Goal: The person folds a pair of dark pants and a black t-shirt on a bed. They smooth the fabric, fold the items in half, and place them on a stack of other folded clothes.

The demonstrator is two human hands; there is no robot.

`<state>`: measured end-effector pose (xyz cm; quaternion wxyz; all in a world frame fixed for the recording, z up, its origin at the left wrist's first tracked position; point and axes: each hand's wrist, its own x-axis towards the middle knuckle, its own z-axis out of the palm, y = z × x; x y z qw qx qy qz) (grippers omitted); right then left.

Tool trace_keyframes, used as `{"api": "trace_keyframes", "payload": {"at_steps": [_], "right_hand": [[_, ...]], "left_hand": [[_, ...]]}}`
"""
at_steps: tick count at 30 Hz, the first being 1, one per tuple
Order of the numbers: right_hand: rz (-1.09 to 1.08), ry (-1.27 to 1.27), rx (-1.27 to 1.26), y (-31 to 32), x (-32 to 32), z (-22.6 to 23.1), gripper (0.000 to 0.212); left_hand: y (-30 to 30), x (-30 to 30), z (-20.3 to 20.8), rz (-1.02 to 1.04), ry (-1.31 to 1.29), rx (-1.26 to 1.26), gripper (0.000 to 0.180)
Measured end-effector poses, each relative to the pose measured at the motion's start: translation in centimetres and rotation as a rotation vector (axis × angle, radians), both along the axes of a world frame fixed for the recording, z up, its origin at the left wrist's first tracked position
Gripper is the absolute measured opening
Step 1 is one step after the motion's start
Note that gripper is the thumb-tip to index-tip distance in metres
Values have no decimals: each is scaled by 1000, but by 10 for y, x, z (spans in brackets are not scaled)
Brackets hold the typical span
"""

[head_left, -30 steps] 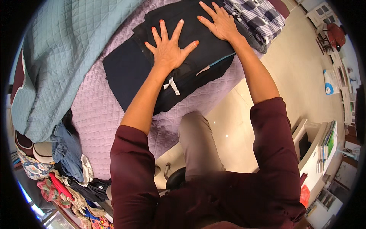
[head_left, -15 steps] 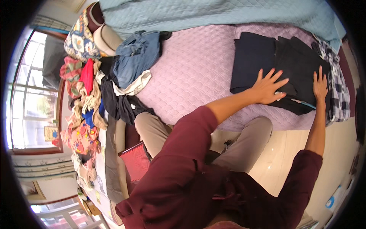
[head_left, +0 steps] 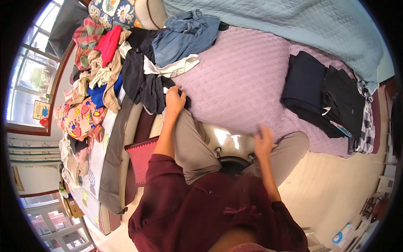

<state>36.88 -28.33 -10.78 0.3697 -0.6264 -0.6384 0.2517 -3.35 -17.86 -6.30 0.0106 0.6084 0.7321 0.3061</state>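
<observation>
at the pile's near edge my left hand (head_left: 174,101) closes on a dark garment (head_left: 147,86); right hand (head_left: 263,140) hovers, blurred, seemingly loose and empty. next i'd drag it onto the purple bedspread (head_left: 239,80) beside the folded stack (head_left: 323,98).

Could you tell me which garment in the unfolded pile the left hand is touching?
The black garment at the pile's near edge: the left hand rests on it, while the blue jeans and white piece lie farther up the bed.

Single head fisheye cam, looks down, near, over bed (head_left: 243,84) edge.
</observation>
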Motion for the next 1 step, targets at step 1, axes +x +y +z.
{"api": "trace_keyframes", "payload": {"at_steps": [1], "right_hand": [[178,126,-117,-4,-24,-22,41]], "left_hand": [[1,-1,4,80,-22,-167,38]]}}
